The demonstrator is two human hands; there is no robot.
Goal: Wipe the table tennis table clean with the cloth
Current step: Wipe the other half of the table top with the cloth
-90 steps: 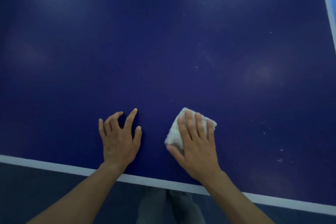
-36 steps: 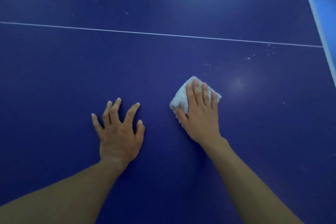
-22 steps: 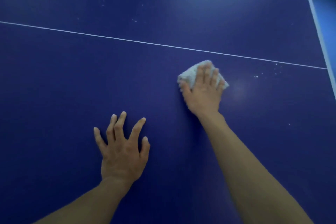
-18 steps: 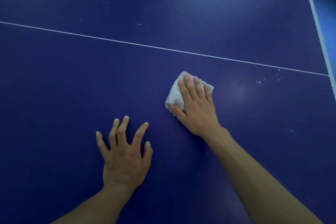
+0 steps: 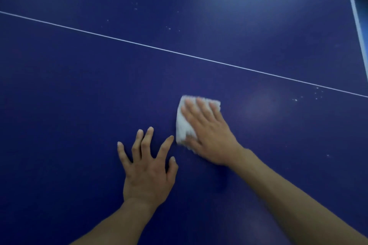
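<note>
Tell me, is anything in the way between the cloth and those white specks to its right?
Nothing visible. Only bare blue table lies between the cloth under the right hand and the white specks by the line. The left hand rests on the opposite side.

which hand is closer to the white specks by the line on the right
Right. The right hand presses the cloth left of the specks; the left hand rests spread on the table, farther left and nearer the person.
</note>
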